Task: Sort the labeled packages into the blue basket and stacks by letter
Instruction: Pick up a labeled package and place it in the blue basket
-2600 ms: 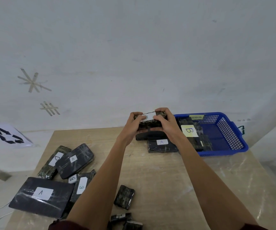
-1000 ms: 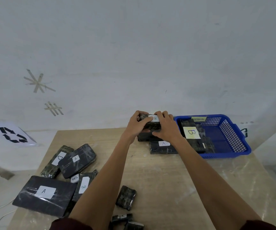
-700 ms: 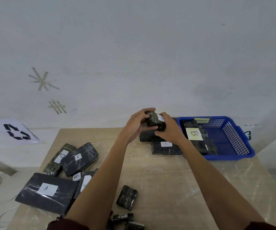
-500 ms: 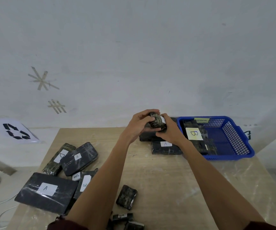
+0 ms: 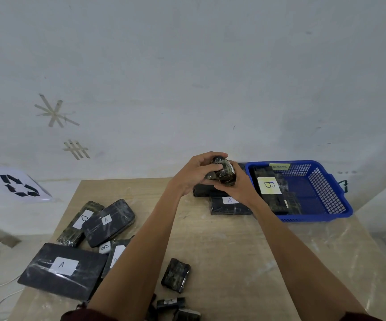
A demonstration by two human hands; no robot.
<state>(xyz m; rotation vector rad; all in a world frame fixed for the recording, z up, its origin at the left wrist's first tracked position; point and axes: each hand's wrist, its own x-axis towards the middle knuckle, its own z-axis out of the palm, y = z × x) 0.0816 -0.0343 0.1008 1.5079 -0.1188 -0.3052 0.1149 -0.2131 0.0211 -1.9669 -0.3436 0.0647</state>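
Sorting partway: left hand (image 5: 196, 174) and right hand (image 5: 237, 189), fingers curled round one package (image 5: 224, 174), 12 o'clock; basket (image 5: 340, 213), 2 o'clock, holds B package (image 5: 269, 185); loose packages (image 5: 108, 222) unsorted, 8 o'clock.

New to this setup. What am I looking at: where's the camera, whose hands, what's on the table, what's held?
No robot: a person wears one wide-angle camera on the head, looking forward and down, so the arms are theirs. The left hand and right hand together grip a small dark wrapped package above the table. At the right stands a blue basket holding a package labelled B; beside it lies a package labelled A. At the left lie more, including a large A package and a D package.
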